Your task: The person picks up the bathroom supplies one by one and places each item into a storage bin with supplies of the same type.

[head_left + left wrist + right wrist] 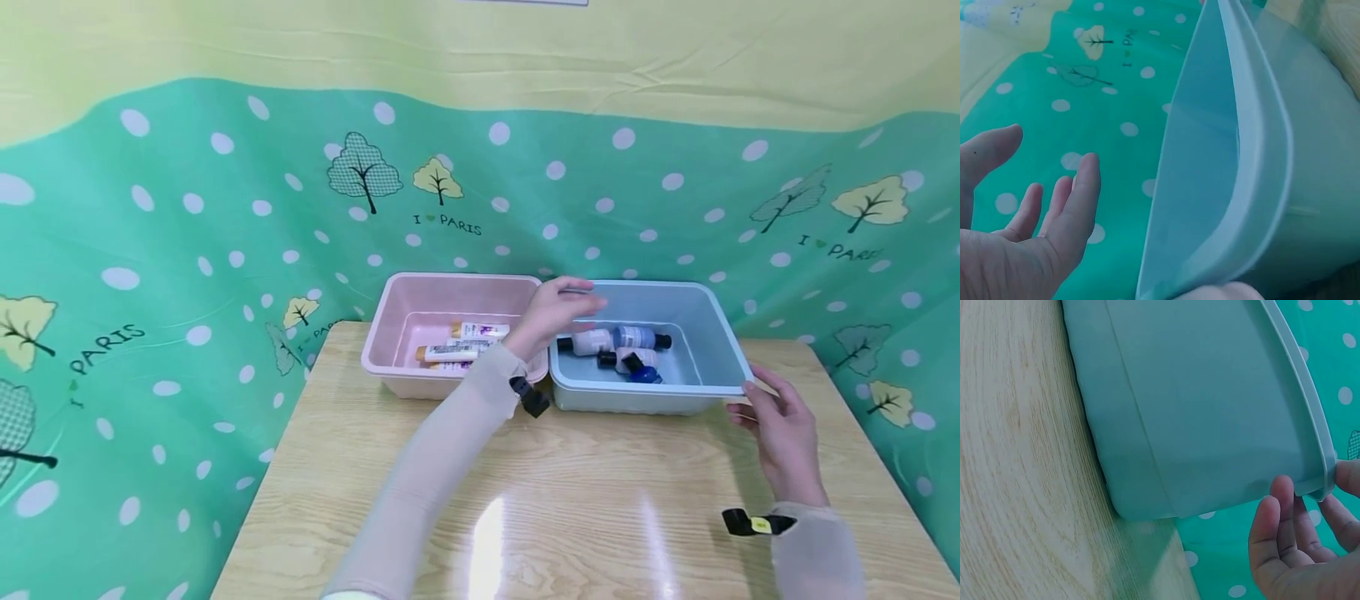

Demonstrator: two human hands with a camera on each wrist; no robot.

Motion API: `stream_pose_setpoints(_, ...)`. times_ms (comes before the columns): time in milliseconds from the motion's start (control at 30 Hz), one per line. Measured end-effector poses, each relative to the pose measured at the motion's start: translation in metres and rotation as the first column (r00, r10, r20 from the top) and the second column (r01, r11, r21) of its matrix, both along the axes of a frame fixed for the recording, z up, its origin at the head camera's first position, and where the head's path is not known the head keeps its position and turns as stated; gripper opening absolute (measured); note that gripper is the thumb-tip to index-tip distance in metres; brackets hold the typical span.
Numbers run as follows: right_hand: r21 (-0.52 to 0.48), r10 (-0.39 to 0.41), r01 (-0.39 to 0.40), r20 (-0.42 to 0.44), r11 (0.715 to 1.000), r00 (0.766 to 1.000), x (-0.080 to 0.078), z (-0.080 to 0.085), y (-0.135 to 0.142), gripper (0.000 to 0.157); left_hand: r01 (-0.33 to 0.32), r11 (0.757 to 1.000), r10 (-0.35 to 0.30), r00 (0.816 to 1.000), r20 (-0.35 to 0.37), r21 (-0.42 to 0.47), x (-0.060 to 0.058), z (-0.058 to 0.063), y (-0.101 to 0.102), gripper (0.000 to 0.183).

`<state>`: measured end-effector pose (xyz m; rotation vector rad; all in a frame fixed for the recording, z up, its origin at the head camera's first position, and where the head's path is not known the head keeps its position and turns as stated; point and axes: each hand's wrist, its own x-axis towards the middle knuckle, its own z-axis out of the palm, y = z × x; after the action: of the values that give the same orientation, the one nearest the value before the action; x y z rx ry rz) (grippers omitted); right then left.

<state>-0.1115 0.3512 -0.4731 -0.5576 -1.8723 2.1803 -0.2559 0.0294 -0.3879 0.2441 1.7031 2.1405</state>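
My right hand [787,433] grips the front right corner of a blue plastic bin [675,389], its thumb on the rim and its fingers under it in the right wrist view. Inside lie several small bottles with black caps, among them a white bottle [592,342], a blue bottle [633,337] and a dark blue bottle [645,375]. Over the place where the two bins meet is my left hand [551,318], holding nothing, with thumb and fingers spread apart in the left wrist view. Beneath that arm is a pink bin [397,371] with several white tubes [450,353] with orange caps.
Both bins stand side by side at the back of a wood-grain table [585,492]. A green and yellow cloth [525,167] printed with trees and dots hangs behind and at the sides of the table.
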Motion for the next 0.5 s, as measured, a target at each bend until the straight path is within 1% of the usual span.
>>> stream_pose_setpoints(67,-0.015,0.005,-0.005,-0.015,1.0,1.0,-0.001,0.0,0.0,0.053,0.006,1.0,-0.006,1.0,-0.014,0.011,0.006,0.0,-0.007,0.04)
stream_pose_setpoints(133,-0.022,0.009,-0.01,-0.029,1.0,1.0,-0.002,0.0,0.001,0.052,0.011,1.0,-0.01,1.0,-0.013,0.027,0.011,0.0,-0.014,0.037)
stream_pose_setpoints(267,-0.024,0.016,-0.017,-0.042,1.0,0.999,-0.004,0.0,0.001,0.051,0.005,0.999,-0.004,1.0,-0.022,0.038,0.02,-0.005,-0.026,0.037)
stream_pose_setpoints(367,-0.001,0.013,-0.013,-0.032,1.0,0.999,-0.006,-0.001,0.001,0.051,-0.003,1.0,0.004,0.999,-0.034,0.031,0.027,-0.008,-0.035,0.037)
stream_pose_setpoints(433,0.032,-0.012,0.012,-0.011,0.999,1.0,-0.007,-0.001,-0.001,0.049,-0.007,1.0,0.008,0.999,-0.043,0.026,0.033,-0.009,-0.041,0.038)
stream_pose_setpoints(500,0.099,-0.074,0.072,0.017,0.992,0.997,-0.008,-0.001,-0.003,0.045,-0.004,1.0,0.005,0.998,-0.059,0.018,0.038,-0.011,-0.046,0.039)
